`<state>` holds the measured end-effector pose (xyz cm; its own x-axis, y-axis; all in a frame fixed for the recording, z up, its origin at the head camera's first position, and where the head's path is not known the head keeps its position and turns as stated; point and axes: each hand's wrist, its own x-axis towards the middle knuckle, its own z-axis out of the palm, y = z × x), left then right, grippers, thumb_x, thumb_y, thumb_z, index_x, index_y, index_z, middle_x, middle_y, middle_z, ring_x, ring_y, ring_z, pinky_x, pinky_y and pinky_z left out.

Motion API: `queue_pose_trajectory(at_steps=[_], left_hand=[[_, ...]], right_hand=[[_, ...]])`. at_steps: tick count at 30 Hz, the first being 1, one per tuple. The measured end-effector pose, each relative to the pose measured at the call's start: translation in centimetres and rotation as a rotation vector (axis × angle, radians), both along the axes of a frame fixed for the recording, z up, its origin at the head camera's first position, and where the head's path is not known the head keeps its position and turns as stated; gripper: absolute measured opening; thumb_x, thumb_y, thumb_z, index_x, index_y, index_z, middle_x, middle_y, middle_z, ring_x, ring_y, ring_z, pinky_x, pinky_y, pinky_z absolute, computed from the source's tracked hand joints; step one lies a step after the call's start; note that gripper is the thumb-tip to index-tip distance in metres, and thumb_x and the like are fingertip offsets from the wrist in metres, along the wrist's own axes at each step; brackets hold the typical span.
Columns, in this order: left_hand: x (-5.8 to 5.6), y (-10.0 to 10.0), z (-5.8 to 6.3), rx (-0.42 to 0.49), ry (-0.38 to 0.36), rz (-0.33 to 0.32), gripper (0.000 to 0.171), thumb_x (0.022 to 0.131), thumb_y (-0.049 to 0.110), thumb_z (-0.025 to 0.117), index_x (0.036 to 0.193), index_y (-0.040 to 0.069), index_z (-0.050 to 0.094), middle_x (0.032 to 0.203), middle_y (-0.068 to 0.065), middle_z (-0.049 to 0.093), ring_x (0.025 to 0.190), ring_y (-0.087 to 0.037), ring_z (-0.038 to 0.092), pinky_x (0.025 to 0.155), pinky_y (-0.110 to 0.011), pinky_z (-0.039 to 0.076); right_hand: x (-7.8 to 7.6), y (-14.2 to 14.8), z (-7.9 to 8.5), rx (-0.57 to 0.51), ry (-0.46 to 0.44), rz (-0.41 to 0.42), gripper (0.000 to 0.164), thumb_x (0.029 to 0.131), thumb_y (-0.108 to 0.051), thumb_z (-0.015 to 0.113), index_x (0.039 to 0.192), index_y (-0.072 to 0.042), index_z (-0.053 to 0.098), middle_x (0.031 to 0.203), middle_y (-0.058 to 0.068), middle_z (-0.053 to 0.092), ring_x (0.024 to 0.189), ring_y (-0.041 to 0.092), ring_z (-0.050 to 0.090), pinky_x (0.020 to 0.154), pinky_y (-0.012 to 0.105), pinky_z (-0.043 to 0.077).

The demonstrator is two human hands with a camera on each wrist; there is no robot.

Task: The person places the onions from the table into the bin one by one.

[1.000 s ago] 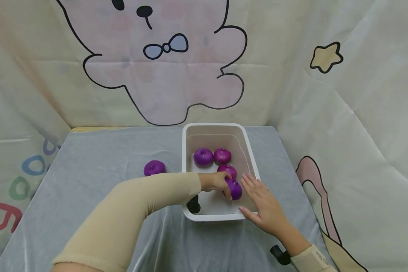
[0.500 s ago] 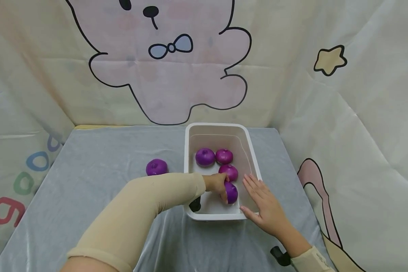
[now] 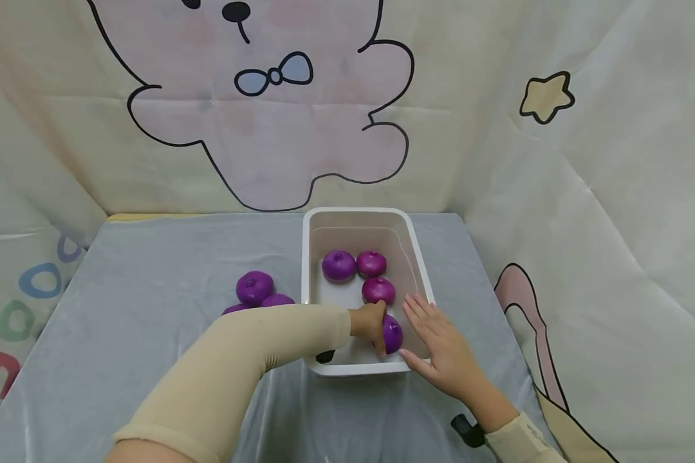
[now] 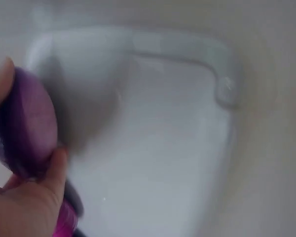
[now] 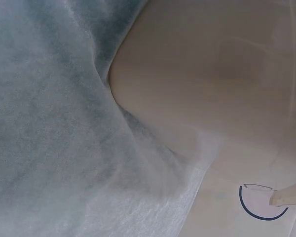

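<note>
Inside the white plastic tub, my left hand grips a purple onion near the tub's front right. The left wrist view shows the thumb and fingers around this onion, close over the pale tub floor. Farther back in the tub sit a large purple onion, a redder one beside it, and another just in front. My right hand lies with straight fingers over the tub's right rim, its thumb near the front corner.
Left of the tub, on the grey cloth-covered table, lies a purple onion with two others partly hidden behind my left sleeve. Printed curtains enclose the back and sides.
My left hand has moved toward the tub's front with the onion. As the left forearm shifted, two more onions on the table came into view. The right hand stays at the rim.
</note>
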<state>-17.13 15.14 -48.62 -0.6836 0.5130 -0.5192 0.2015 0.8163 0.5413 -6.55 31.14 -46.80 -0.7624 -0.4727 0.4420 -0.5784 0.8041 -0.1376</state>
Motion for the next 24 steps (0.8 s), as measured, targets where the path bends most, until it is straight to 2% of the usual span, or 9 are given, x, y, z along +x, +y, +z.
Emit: queue_pose_trajectory(at_steps=[2, 5, 9, 11, 19, 24], left_hand=[[-0.2, -0.1, 0.2, 0.029, -0.025, 0.045, 0.081, 0.061, 0.007, 0.094, 0.129, 0.006, 0.048, 0.126, -0.013, 0.061, 0.118, -0.024, 0.059, 0.108, -0.034, 0.047], [-0.4, -0.1, 0.4, 0.11, -0.109, 0.126, 0.083, 0.062, -0.002, 0.091, 0.133, 0.004, 0.048, 0.131, -0.016, 0.059, 0.121, -0.027, 0.057, 0.11, -0.036, 0.045], [-0.7, 0.1, 0.1, 0.187, -0.194, 0.23, 0.077, 0.064, -0.009, 0.087, 0.131, 0.0, 0.05, 0.132, -0.018, 0.056, 0.121, -0.029, 0.056, 0.109, -0.036, 0.046], [-0.9, 0.1, 0.1, 0.207, -0.205, 0.261, 0.073, 0.065, -0.009, 0.086, 0.129, 0.0, 0.053, 0.131, -0.018, 0.056, 0.12, -0.029, 0.056, 0.107, -0.036, 0.048], [-1.2, -0.5, -0.1, 0.272, -0.31, 0.306, 0.068, 0.066, -0.017, 0.08, 0.125, 0.001, 0.053, 0.131, -0.019, 0.054, 0.122, -0.033, 0.054, 0.11, -0.042, 0.045], [-1.1, -0.9, 0.1, 0.276, -0.351, 0.318, 0.061, 0.072, -0.014, 0.077, 0.126, 0.002, 0.053, 0.13, -0.019, 0.054, 0.118, -0.034, 0.057, 0.105, -0.044, 0.049]], right_hand=[[0.0, -0.1, 0.0, -0.009, 0.0, -0.004, 0.073, 0.101, -0.059, 0.035, 0.147, -0.003, 0.047, 0.151, 0.016, 0.049, 0.146, 0.025, 0.038, 0.126, 0.022, 0.006], [-0.1, -0.2, -0.1, -0.025, 0.01, -0.004, 0.075, 0.102, -0.061, 0.031, 0.146, -0.003, 0.048, 0.149, 0.017, 0.051, 0.145, 0.026, 0.039, 0.126, 0.022, 0.006], [-0.2, -0.1, -0.2, -0.033, 0.023, 0.007, 0.074, 0.102, -0.06, 0.031, 0.146, -0.002, 0.047, 0.148, 0.017, 0.051, 0.145, 0.026, 0.039, 0.127, 0.023, 0.007], [-0.2, -0.1, -0.1, -0.034, 0.029, 0.008, 0.074, 0.102, -0.06, 0.031, 0.146, -0.002, 0.048, 0.149, 0.017, 0.051, 0.146, 0.025, 0.038, 0.127, 0.023, 0.007], [-0.3, -0.2, -0.1, -0.03, 0.035, 0.018, 0.075, 0.102, -0.06, 0.031, 0.144, 0.0, 0.05, 0.147, 0.019, 0.053, 0.144, 0.027, 0.041, 0.127, 0.024, 0.008], [-0.2, -0.3, -0.2, -0.025, 0.033, 0.014, 0.075, 0.102, -0.061, 0.031, 0.144, -0.001, 0.049, 0.147, 0.018, 0.053, 0.143, 0.028, 0.042, 0.127, 0.023, 0.007]])
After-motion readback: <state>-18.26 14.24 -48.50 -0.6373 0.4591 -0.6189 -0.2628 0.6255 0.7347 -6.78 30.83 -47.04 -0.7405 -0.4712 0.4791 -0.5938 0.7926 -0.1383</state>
